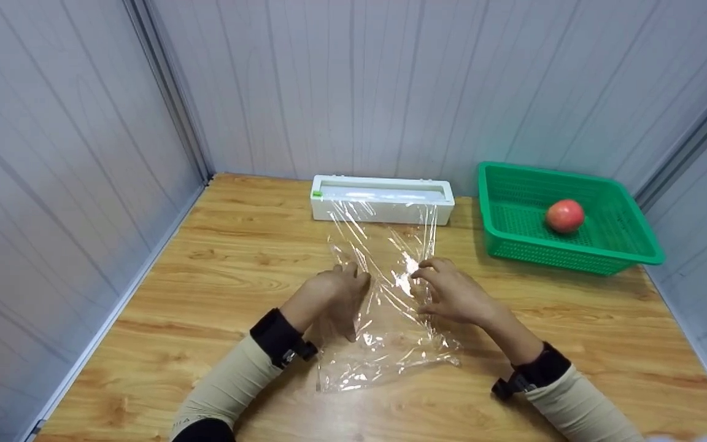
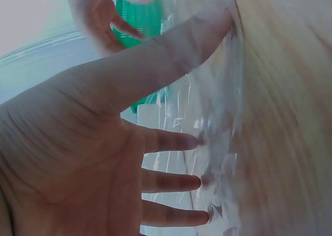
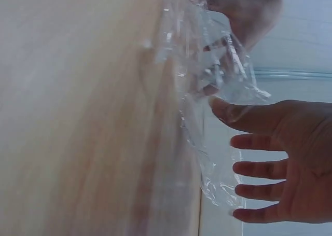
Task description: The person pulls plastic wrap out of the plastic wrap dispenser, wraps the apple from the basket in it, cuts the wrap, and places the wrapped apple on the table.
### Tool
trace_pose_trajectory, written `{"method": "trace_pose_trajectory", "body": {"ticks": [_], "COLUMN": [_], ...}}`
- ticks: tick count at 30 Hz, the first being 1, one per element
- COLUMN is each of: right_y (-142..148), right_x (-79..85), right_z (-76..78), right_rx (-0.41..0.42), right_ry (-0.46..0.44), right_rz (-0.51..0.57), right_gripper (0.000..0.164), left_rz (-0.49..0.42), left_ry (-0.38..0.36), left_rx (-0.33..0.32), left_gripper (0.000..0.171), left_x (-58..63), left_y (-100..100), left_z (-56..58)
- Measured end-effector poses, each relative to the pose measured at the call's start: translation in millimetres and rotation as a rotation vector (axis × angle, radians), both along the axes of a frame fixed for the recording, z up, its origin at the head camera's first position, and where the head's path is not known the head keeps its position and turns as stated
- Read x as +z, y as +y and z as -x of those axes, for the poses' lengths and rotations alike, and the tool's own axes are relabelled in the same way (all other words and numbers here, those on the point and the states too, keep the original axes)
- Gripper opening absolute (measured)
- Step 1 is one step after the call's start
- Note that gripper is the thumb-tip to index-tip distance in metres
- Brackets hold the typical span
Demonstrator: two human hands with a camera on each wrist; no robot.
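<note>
A sheet of clear cling film stretches from a white dispenser box toward the front of the table, its near end crumpled. At the sheet's left edge, my left hand touches the film; in the left wrist view its fingers are extended and apart, with fingertips against the film. My right hand is at the right edge, fingers spread. In the right wrist view the thumb meets the film, while the other fingers are extended beside it and hold nothing.
To the right stands a green plastic basket with a round red fruit in it. Pale panel walls enclose the wooden table at the back and sides. The dispenser is close to the back wall.
</note>
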State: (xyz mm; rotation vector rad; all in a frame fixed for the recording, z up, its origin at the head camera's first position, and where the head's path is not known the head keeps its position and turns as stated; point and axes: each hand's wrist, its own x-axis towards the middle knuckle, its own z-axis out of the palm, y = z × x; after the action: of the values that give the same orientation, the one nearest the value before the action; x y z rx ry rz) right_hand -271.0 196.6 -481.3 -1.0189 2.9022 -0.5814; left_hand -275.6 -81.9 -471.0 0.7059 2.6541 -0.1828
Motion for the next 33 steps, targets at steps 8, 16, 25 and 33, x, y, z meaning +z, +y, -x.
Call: {"method": "trace_pose_trajectory", "body": {"ticks": [8, 16, 25, 33], "right_y": [-13.5, -20.1, -19.8, -18.3], "right_x": [-3.1, -8.7, -9.7, -9.9], "right_z": [11.2, 17.4, 19.4, 20.4], "right_rx": [0.153, 0.169, 0.177, 0.200], "right_ry": [0.034, -0.047, -0.088, -0.099], "right_rz": [0.041, -0.043, -0.069, -0.071], "right_gripper": [0.068, 0.061, 0.051, 0.048], "left_rz": [-0.004, -0.028, 0.047, 0.044], "left_ry": [-0.009, -0.014, 0.029, 0.041], "left_rx": [0.007, 0.009, -0.006, -0.016], "left_gripper": [0.122, 0.123, 0.114, 0.118], "left_x": [2.1, 0.7, -1.6, -2.8], "left_y": [1.4, 0.3, 3.8, 3.1], "left_z": [-1.2, 3.1, 2.3, 0.1]}}
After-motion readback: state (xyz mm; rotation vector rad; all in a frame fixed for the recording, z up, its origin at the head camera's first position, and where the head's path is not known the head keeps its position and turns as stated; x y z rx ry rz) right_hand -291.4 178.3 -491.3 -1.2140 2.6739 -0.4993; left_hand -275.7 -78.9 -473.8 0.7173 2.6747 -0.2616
